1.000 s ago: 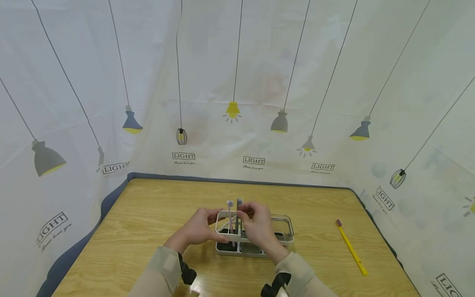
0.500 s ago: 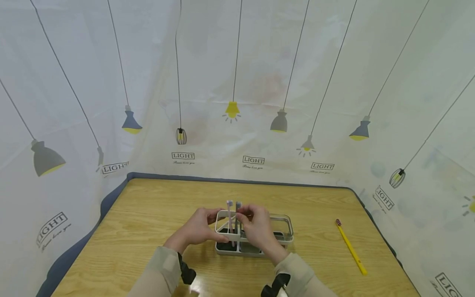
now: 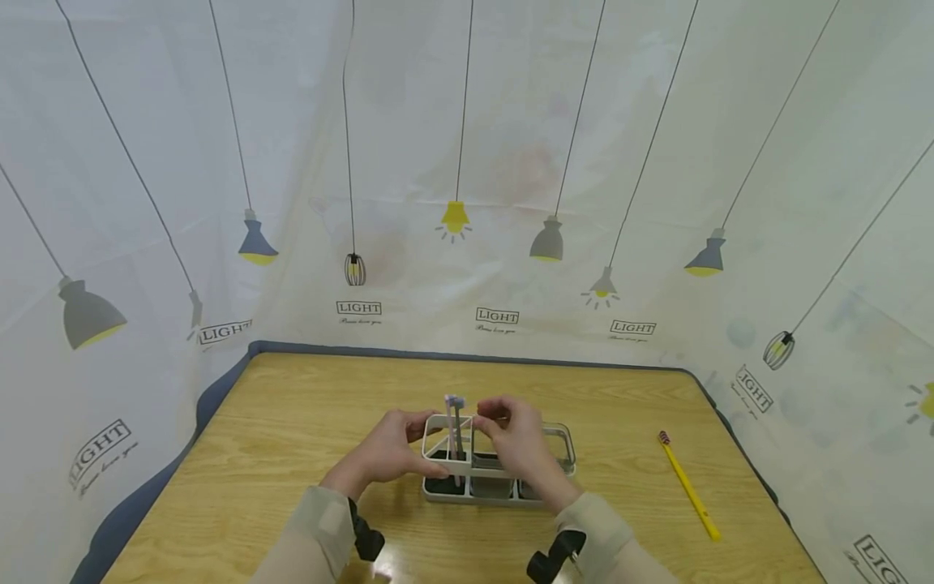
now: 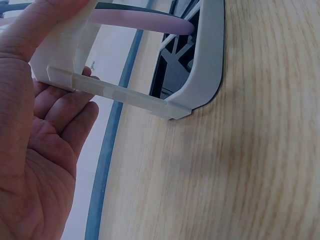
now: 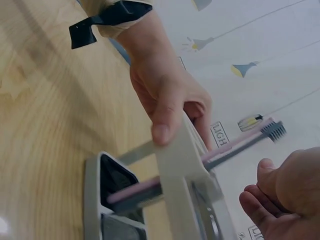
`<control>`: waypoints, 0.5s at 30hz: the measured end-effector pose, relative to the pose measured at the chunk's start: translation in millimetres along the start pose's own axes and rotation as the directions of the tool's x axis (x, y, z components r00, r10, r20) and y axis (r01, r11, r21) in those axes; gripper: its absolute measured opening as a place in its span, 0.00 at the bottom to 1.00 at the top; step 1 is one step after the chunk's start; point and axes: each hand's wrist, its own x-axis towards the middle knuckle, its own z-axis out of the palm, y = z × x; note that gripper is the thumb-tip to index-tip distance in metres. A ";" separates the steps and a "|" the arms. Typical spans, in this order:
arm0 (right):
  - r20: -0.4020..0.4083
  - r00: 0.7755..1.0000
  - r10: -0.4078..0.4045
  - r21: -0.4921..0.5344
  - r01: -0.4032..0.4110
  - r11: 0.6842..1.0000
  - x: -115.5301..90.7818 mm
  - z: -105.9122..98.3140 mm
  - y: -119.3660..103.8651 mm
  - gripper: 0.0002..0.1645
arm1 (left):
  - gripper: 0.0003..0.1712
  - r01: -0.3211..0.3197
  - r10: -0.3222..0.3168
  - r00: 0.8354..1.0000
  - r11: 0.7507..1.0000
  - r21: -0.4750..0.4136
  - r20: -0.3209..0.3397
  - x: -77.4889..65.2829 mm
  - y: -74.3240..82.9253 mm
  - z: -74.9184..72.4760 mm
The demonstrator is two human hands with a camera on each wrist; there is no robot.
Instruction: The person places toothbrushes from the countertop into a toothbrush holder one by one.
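Note:
A white toothbrush holder (image 3: 460, 468) with an open upper frame and a divided base stands on the table. My left hand (image 3: 390, 446) grips its left end, thumb on the front bar and fingers behind. In its left compartment lean a pink toothbrush (image 3: 449, 434) and a grey toothbrush (image 5: 235, 154), side by side and tilted, bristles up. My right hand (image 3: 516, 438) hovers over the middle of the holder. Its loosely bent fingers (image 5: 257, 205) hold nothing and stand apart from the grey brush's head in the right wrist view.
A yellow toothbrush (image 3: 689, 487) with dark and light bristles lies on the wooden table (image 3: 328, 389) at the right. A white curtain (image 3: 409, 122) printed with hanging lamps surrounds the table's back and sides.
My right hand has let go of the grey toothbrush and moved slightly right. The grey brush now leans left against the pink one. My left hand keeps its grip on the holder.

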 end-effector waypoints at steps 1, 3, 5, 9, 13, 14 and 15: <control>-0.013 1.000 -0.001 -0.003 0.001 1.000 0.5 -4.4 -0.1 0.07 | 0.52 0.002 -0.002 1.000 1.000 0.004 -0.001 0.3 0.2 0.3; -0.048 0.999 -0.009 -0.024 0.008 1.000 2.3 -14.2 0.1 0.07 | 0.53 0.009 -0.009 1.000 1.000 0.015 -0.003 0.7 0.8 0.7; -0.081 0.997 -0.018 -0.058 0.013 0.998 5.3 -25.1 0.9 0.07 | 0.53 0.016 -0.016 1.000 1.000 0.021 -0.005 0.7 1.5 0.8; -0.113 0.993 -0.037 -0.116 0.024 0.993 12.7 -49.4 6.4 0.08 | 0.54 0.024 -0.024 1.000 0.999 0.024 -0.010 0.3 1.2 0.4; -0.134 0.990 -0.046 -0.185 0.021 0.983 19.0 -78.8 14.2 0.10 | 0.54 0.025 -0.025 1.000 0.999 0.023 -0.011 0.3 -0.5 0.8; -0.140 0.989 -0.047 -0.204 0.018 0.979 20.1 -86.9 15.8 0.11 | 0.54 0.027 -0.026 1.000 0.999 0.024 -0.012 0.4 -0.8 0.9; -0.145 0.988 -0.049 -0.228 0.015 0.974 20.7 -95.2 18.2 0.12 | 0.54 0.027 -0.027 1.000 0.999 0.024 -0.011 0.5 -0.9 1.1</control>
